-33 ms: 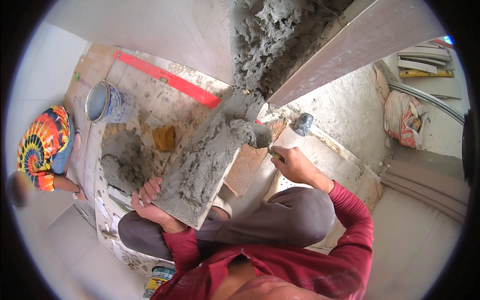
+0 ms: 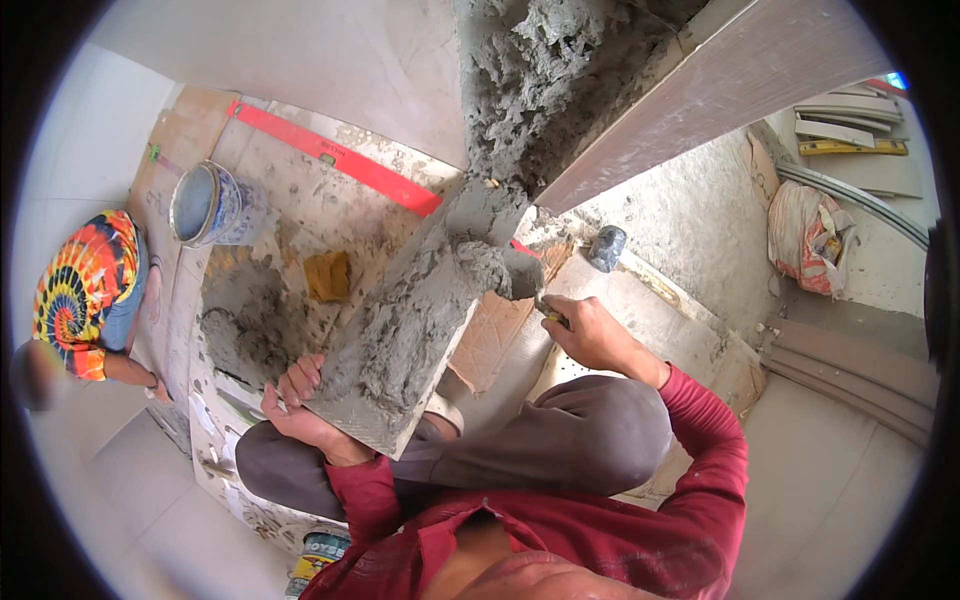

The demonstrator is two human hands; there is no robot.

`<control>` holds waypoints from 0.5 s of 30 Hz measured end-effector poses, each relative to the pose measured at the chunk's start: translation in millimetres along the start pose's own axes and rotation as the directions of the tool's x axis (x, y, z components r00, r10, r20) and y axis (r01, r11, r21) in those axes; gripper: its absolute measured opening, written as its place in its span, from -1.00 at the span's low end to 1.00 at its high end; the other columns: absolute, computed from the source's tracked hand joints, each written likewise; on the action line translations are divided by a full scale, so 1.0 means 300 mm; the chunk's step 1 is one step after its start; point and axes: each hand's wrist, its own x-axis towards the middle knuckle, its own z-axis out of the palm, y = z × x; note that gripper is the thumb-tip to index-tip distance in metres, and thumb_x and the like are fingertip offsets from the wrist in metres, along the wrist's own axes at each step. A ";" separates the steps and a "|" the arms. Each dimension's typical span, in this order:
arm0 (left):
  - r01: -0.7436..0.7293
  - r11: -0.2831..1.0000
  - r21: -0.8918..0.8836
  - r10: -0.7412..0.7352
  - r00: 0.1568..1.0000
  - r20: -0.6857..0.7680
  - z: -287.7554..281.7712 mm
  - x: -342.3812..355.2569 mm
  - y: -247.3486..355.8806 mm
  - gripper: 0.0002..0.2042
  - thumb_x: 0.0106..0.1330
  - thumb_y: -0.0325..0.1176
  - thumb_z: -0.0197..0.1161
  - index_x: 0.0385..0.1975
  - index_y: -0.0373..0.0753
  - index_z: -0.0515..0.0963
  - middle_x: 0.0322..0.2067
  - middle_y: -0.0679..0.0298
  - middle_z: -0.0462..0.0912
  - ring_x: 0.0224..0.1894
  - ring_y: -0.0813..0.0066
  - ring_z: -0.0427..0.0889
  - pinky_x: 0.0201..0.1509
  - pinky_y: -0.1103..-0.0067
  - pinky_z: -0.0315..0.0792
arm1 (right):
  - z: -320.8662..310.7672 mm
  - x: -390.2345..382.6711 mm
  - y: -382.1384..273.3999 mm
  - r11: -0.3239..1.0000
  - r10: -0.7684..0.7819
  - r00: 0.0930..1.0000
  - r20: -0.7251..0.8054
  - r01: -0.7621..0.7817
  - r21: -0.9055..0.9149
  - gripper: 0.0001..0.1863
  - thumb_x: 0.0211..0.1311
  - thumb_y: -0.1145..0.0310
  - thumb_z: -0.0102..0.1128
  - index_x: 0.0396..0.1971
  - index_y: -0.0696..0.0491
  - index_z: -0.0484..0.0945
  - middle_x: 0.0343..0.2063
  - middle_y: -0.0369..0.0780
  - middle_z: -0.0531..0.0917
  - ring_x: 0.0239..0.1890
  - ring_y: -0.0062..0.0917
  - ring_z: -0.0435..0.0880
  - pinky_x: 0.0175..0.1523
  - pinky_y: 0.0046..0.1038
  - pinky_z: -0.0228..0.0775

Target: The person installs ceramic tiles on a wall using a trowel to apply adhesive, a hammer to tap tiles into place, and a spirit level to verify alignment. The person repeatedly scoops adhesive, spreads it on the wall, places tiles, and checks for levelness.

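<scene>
My left hand (image 2: 305, 405) grips the lower left end of a long board (image 2: 365, 365) loaded with grey wet mortar. My right hand (image 2: 585, 330) is closed on a trowel (image 2: 523, 275), whose blade touches the mortar at the board's upper right edge. The board's far end meets a vertical gap packed with rough mortar (image 2: 530, 80), between a pale panel (image 2: 330, 50) and a brownish slab (image 2: 660, 120). A red spirit level (image 2: 370, 175) lies beyond the board, partly behind it. A piece of cardboard (image 2: 485, 345) is under the board's right side.
A co-worker in tie-dye (image 2: 85, 280) crouches at left. Around me lie a bucket (image 2: 215, 205), mortar pile (image 2: 250, 320), yellow sponge-like piece (image 2: 325, 277), dark mallet head (image 2: 607, 248), sack (image 2: 805, 240), tile strips (image 2: 845, 365) and a can (image 2: 318, 560) below.
The trowel blade has shifted very slightly at the mortar's edge, showing a little more red behind it. The co-worker has moved slightly. The board and my left hand look unchanged.
</scene>
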 end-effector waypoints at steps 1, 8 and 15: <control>-0.005 1.000 0.004 0.005 1.000 -0.007 0.002 -0.005 0.002 -0.59 0.37 -0.12 -0.01 -0.76 0.03 0.12 -0.71 0.39 0.15 -0.49 0.42 0.24 -0.06 0.38 0.33 | -0.004 -0.012 -0.019 1.000 0.005 1.000 0.015 -0.006 0.016 -0.80 0.32 0.39 0.18 -0.24 0.25 0.54 -0.54 0.16 0.59 -0.41 0.16 0.60 -0.31 -0.03 0.41; -0.026 1.000 0.009 0.026 1.000 -0.009 0.028 -0.020 -0.015 -0.61 0.37 -0.14 -0.02 -0.74 0.01 0.14 -0.70 0.38 0.15 -0.49 0.42 0.25 -0.06 0.37 0.34 | -0.044 -0.037 -0.061 0.944 0.011 0.965 0.261 -0.097 0.316 -0.72 0.40 0.41 0.23 -0.01 0.26 0.62 -0.63 -0.23 0.57 -0.62 -0.54 0.53 -0.46 -0.43 0.37; -0.094 0.996 0.008 0.094 0.996 -0.011 0.012 -0.037 -0.049 -0.65 0.33 -0.20 -0.02 -0.71 -0.04 0.13 -0.69 0.33 0.17 -0.48 0.38 0.26 -0.08 0.36 0.35 | -0.173 0.087 -0.381 0.724 -0.090 0.846 0.525 -0.307 0.618 -0.72 0.39 0.45 0.27 0.03 0.20 0.62 -0.64 -0.41 0.49 -0.71 -0.77 0.37 -0.62 -0.62 0.17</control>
